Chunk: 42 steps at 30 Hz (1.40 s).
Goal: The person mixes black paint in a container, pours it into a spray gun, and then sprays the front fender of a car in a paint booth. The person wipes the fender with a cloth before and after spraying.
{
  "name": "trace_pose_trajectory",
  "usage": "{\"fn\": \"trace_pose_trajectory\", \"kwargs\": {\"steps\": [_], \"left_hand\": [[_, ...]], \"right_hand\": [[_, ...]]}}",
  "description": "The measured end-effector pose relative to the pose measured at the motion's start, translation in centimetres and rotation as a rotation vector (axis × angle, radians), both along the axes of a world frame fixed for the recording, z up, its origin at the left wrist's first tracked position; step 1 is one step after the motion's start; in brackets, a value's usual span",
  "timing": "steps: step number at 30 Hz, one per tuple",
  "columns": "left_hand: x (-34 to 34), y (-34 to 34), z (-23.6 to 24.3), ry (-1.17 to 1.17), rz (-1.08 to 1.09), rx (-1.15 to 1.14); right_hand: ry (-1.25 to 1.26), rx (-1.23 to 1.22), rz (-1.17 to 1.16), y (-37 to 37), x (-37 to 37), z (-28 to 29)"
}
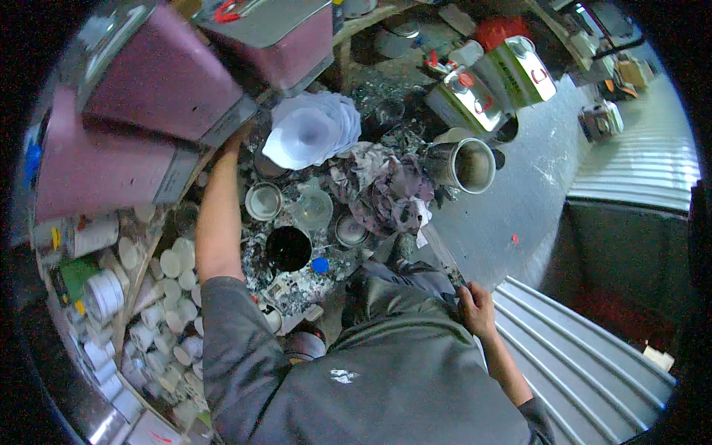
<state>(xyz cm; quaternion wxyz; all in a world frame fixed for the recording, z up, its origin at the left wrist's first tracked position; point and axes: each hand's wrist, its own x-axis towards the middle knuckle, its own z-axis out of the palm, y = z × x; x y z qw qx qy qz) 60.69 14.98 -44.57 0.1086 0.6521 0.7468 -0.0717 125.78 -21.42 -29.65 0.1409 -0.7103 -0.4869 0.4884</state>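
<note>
My left forearm reaches up to the edge of the pink containers (157,74); my left hand (236,139) is at their lower rim, its fingers hidden. Beside it lie stacked white paper cones (304,132). My right hand (475,302) is closed on a long, flat, stained stick or blade (443,259), which points up toward crumpled stained paper (374,185). On the messy bench between my arms stand a pot of black liquid (289,248), a clear cup (314,208), round tins (263,200) and a blue cap (320,265).
Several white cups and tubs (170,263) fill the lower left. A metal cylinder (472,167) and two rectangular cans (519,70) with a red lid among them stand at the upper right. Ribbed metal sheeting (564,356) is at my right, beside a dark opening (615,267) and a grey floor (541,148).
</note>
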Motion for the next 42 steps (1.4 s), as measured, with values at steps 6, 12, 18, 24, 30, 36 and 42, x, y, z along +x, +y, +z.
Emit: {"fn": "trace_pose_trajectory", "kwargs": {"steps": [6, 12, 18, 24, 30, 36, 42], "left_hand": [[-2.1, 2.2, -2.1, -0.066, -0.017, 0.031], [-4.3, 0.7, -2.1, -0.131, 0.005, 0.086], [-6.7, -0.3, -1.5, -0.171, 0.03, 0.109], [-6.5, 0.1, -2.0, -0.19, 0.049, 0.126], [-6.4, 0.0, -2.4, -0.198, 0.065, 0.139], [-6.0, -0.3, -2.8, -0.2, 0.077, 0.151], [-5.7, -0.8, -3.0, -0.203, 0.085, 0.162]], "right_hand": [[-0.233, 0.082, -0.067, -3.0, -2.6, 1.5], [-0.129, 0.022, -0.156, -3.7, -4.6, 2.4], [-0.16, 0.033, -0.114, -3.1, -5.2, 2.9], [-0.136, 0.077, -0.107, -2.9, -5.8, 3.2], [-0.11, 0.074, -0.101, -3.1, -5.9, 3.0], [-0.166, 0.108, -0.053, -3.1, -6.0, 3.2], [-0.131, 0.033, -0.079, -3.2, -6.1, 3.4]]}}
